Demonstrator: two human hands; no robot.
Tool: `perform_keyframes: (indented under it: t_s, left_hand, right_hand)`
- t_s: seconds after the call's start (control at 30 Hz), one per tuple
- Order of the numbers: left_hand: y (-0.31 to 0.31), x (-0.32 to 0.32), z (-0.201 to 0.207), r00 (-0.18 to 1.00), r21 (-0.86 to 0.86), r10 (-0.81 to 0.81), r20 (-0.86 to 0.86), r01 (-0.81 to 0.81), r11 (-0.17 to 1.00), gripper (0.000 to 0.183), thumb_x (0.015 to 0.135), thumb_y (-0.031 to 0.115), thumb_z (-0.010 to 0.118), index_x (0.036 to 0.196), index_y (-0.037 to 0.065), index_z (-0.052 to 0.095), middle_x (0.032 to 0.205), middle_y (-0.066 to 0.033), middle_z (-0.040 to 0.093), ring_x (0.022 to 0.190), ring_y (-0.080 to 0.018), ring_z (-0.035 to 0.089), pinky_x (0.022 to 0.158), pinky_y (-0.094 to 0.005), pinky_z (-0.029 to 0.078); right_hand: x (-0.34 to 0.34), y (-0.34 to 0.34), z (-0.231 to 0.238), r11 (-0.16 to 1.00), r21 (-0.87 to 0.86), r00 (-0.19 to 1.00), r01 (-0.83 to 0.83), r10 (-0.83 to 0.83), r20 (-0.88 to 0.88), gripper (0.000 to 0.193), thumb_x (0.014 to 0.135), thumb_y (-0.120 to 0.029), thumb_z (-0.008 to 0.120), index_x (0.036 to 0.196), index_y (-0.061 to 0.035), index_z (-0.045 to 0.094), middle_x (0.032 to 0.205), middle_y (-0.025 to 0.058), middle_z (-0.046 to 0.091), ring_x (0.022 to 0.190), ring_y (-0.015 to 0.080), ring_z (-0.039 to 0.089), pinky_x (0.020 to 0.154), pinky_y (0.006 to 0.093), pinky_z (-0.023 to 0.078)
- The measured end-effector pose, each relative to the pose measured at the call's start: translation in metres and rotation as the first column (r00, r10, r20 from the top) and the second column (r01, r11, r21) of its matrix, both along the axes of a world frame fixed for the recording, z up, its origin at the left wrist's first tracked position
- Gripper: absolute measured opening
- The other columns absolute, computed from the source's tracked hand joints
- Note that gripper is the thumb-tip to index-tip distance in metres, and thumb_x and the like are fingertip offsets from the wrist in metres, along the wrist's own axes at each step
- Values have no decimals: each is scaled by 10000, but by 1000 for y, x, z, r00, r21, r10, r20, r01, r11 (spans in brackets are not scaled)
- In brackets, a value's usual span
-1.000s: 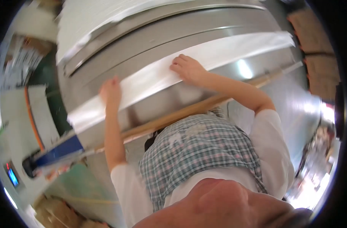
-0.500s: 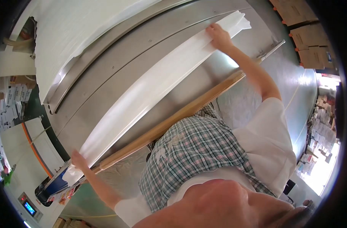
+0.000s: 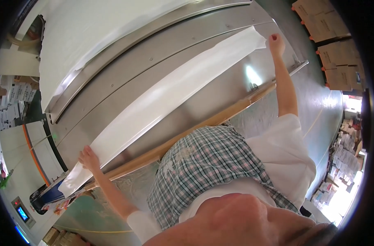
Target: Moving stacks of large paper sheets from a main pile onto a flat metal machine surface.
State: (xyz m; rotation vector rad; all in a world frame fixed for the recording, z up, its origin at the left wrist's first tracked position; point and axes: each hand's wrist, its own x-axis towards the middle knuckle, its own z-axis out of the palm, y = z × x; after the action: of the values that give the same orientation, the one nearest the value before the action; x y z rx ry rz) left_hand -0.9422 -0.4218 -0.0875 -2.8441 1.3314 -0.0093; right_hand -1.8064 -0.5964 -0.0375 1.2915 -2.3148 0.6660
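A long strip of thin white sheet [image 3: 162, 92], seemingly folded lengthwise, lies slantwise across the grey metal table [image 3: 125, 98]. Whether it is film or cloth I cannot tell. Close to its left end, my left hand [image 3: 89, 159] rests on the strip with its fingers apart. That end reaches past the table's left edge. At the far right my right hand [image 3: 276, 45] is curled into a loose fist just beyond the strip's other end. Nothing shows in its fingers, and the strip's right end lies loose beside it.
Behind a raised metal rail [image 3: 125, 47] lies a wide white sheet [image 3: 84, 37]. A wooden bar [image 3: 154, 156] edges the table before my checked apron [image 3: 207, 160]. Cardboard boxes [image 3: 338, 57] stand at right; a small lit screen [image 3: 22, 213] is at lower left.
My right hand has come off the strip and moved right, past its end. My left hand has shifted slightly up on the strip. The strip's right end has dropped flatter.
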Motion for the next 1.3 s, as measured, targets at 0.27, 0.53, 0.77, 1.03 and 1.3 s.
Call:
perform_keyframes:
  t_s: [0.27, 0.53, 0.77, 1.03, 1.3]
  left_hand:
    - [2, -1, -5, 1000, 36, -18, 17, 18, 999, 524, 869, 565, 249, 1206, 246, 494, 1354, -72, 343, 1271, -369, 200, 944, -634, 180]
    - [7, 1, -6, 1000, 23, -7, -2, 8, 1000, 546, 867, 570, 243, 1193, 223, 509, 1346, -67, 352, 1276, -368, 188, 957, -632, 151]
    - [20, 1, -5, 1000, -19, -3, -17, 3, 1000, 545, 867, 568, 250, 1180, 215, 522, 1328, -67, 378, 1270, -375, 196, 952, -640, 147]
    - [25, 5, -4, 1000, -2, 4, 14, -4, 1000, 529, 870, 555, 255, 1169, 214, 526, 1318, -58, 397, 1273, -365, 198, 944, -645, 151]
    - [13, 9, -9, 983, 251, -144, 116, 111, 961, 339, 897, 358, 321, 1139, 207, 503, 1230, -88, 454, 1183, -391, 332, 873, -695, 213]
  right_hand:
    - [37, 55, 6, 995, -74, 429, -73, 98, 898, 180, 803, -215, 584, 862, -47, 560, 709, 42, 573, 593, 104, 579, 420, 215, 384]
    - [13, 24, -19, 967, -209, 369, -144, 248, 896, 149, 758, -141, 614, 830, -19, 566, 683, 35, 569, 542, 79, 513, 421, 205, 370]
    - [5, 3, -38, 980, 36, 716, -197, 119, 688, 180, 724, -79, 570, 889, -14, 600, 673, 35, 581, 550, 102, 525, 468, 229, 397]
    - [18, 4, 0, 998, -8, 821, -70, 62, 567, 205, 806, -65, 496, 993, -20, 566, 890, 97, 606, 694, 122, 594, 569, 230, 454]
    - [33, -35, -106, 762, 452, 536, -464, 647, -542, 271, 887, -173, 378, 915, 37, 547, 961, 192, 559, 985, 328, 502, 938, 419, 340]
